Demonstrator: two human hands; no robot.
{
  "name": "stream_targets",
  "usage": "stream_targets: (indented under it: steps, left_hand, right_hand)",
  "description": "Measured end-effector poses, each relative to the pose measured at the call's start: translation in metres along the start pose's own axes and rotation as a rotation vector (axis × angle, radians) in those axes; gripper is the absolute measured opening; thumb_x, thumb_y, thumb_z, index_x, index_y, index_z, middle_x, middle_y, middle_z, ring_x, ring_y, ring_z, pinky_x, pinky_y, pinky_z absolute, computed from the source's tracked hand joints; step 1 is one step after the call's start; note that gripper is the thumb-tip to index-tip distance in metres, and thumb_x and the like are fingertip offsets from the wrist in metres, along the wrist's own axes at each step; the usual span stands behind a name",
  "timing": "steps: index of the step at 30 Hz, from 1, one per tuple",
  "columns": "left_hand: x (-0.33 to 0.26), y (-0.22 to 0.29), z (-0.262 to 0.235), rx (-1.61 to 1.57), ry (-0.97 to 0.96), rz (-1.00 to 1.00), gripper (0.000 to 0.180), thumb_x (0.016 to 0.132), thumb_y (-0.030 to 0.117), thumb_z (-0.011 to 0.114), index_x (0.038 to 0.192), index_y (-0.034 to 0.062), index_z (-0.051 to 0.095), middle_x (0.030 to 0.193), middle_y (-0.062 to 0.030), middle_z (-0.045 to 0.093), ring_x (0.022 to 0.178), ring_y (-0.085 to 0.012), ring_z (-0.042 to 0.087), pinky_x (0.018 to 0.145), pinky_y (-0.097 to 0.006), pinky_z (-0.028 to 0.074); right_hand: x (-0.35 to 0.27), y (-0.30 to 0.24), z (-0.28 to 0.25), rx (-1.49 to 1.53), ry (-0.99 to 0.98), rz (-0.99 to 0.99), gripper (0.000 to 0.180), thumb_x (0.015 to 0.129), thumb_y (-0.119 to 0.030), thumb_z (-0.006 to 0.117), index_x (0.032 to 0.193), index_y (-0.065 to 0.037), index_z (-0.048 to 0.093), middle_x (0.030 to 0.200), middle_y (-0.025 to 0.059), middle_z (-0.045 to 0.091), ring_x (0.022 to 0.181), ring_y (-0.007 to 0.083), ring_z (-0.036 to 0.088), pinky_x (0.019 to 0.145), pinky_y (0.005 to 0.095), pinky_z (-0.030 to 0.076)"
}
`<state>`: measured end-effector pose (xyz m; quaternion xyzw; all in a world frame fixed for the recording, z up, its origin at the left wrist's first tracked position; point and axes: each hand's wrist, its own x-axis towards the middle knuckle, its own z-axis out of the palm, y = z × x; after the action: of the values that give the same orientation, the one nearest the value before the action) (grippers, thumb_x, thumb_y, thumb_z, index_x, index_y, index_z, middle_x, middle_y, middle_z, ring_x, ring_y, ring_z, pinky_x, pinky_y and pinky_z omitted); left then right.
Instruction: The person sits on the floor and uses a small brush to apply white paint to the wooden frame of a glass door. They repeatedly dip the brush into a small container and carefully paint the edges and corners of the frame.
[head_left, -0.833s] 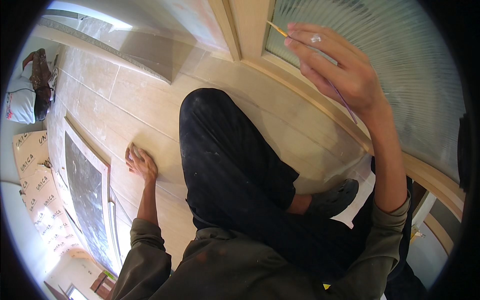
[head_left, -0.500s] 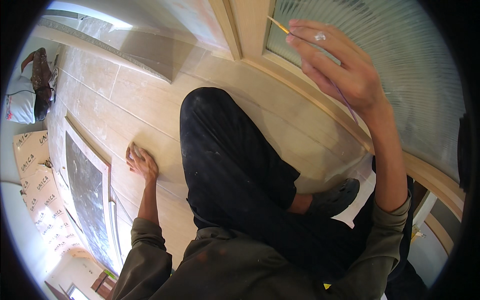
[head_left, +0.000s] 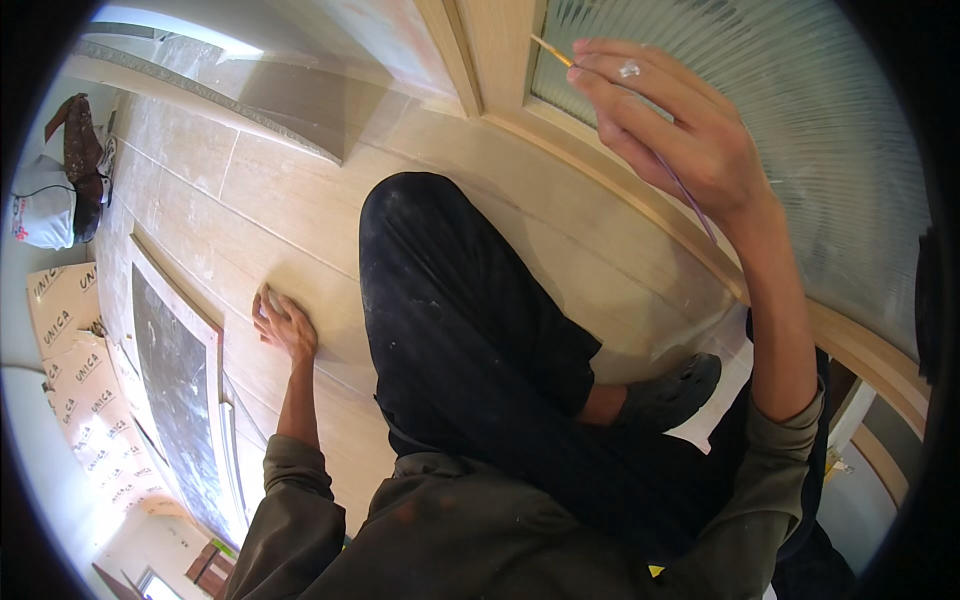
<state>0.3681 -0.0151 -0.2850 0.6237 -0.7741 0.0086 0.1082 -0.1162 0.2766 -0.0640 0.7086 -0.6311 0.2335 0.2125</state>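
- Head view: your right hand [head_left: 665, 125] is raised against the door [head_left: 500, 50], fingers pinched together on a thin brush [head_left: 560, 55]. The yellowish tip pokes out past your fingertips toward the upper left, and the purple handle trails down behind your wrist.
- The brush tip sits at the seam where the pale wooden frame meets the ribbed glass pane [head_left: 800, 130]. Whether it actually touches the wood cannot be made out.
- Your left hand [head_left: 283, 325] lies flat on the tiled floor [head_left: 200, 200], fingers spread slightly and holding nothing, well apart from the door. It appears to prop your weight as you sit.
- Your bent leg in dark trousers [head_left: 460, 330] fills the middle of the view, with a dark shoe [head_left: 670, 390] tucked beside the lower door rail.
- Change over the last moment: almost none. The right hand has kept its grip and stayed at the same spot on the frame edge, shifting only a trace; the left hand has not moved from the floor.
- Reading: you seem to be in slow, fine work along this stretch of frame, not repositioning.
- At far left, flattened cardboard boxes [head_left: 70, 380], a dark framed panel [head_left: 180, 390] and a white bag [head_left: 40, 205] lie on the floor.
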Motion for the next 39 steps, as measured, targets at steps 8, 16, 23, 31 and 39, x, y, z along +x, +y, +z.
stream_targets:
  steps: [8, 16, 23, 31, 39]
  left_hand:
    - [0.001, 0.001, -0.001, -0.010, -0.005, 0.010, 0.044, 0.100, 0.036, 0.047, 0.141, 0.0209, 0.049, 0.144, -0.0097, 0.042, 0.132, -0.0313, 0.039, 0.108, -0.053, 0.028]
    - [0.001, 0.000, 0.000, -0.021, -0.007, 0.013, 0.044, 0.100, 0.037, 0.048, 0.142, 0.0222, 0.049, 0.145, -0.0090, 0.041, 0.134, -0.0326, 0.038, 0.110, -0.055, 0.026]
    - [0.001, -0.003, 0.002, -0.014, -0.013, -0.004, 0.043, 0.100, 0.036, 0.048, 0.141, 0.0240, 0.050, 0.146, -0.0082, 0.040, 0.135, -0.0327, 0.037, 0.110, -0.058, 0.025]
    - [0.002, -0.002, 0.003, -0.015, -0.005, 0.004, 0.043, 0.100, 0.036, 0.048, 0.141, 0.0222, 0.050, 0.145, -0.0086, 0.041, 0.134, -0.0325, 0.037, 0.110, -0.055, 0.025]
    - [0.001, -0.004, 0.003, 0.001, 0.006, 0.010, 0.044, 0.100, 0.037, 0.048, 0.141, 0.0213, 0.050, 0.145, -0.0092, 0.042, 0.133, -0.0314, 0.038, 0.109, -0.053, 0.027]
  right_hand:
    - [-0.001, -0.001, 0.001, 0.034, -0.014, 0.021, 0.030, 0.077, -0.005, 0.074, 0.107, -0.003, 0.070, 0.111, 0.0108, 0.069, 0.109, 0.0260, 0.066, 0.095, 0.0349, 0.055]
    - [0.000, 0.000, 0.001, -0.021, -0.042, -0.003, 0.031, 0.078, -0.010, 0.075, 0.108, -0.004, 0.070, 0.112, 0.0096, 0.069, 0.109, 0.0247, 0.065, 0.095, 0.0345, 0.055]
    - [-0.003, 0.002, 0.004, 0.030, -0.008, -0.009, 0.031, 0.079, -0.010, 0.074, 0.108, -0.003, 0.070, 0.112, 0.0104, 0.069, 0.109, 0.0247, 0.066, 0.096, 0.0345, 0.055]
    - [-0.004, 0.002, 0.008, -0.002, -0.043, -0.021, 0.031, 0.079, -0.010, 0.073, 0.109, -0.003, 0.069, 0.112, 0.0100, 0.069, 0.109, 0.0243, 0.065, 0.096, 0.0345, 0.054]
    - [-0.005, 0.000, 0.008, 0.031, -0.012, 0.010, 0.030, 0.078, -0.006, 0.073, 0.108, -0.002, 0.070, 0.111, 0.0105, 0.069, 0.109, 0.0248, 0.066, 0.094, 0.0346, 0.055]
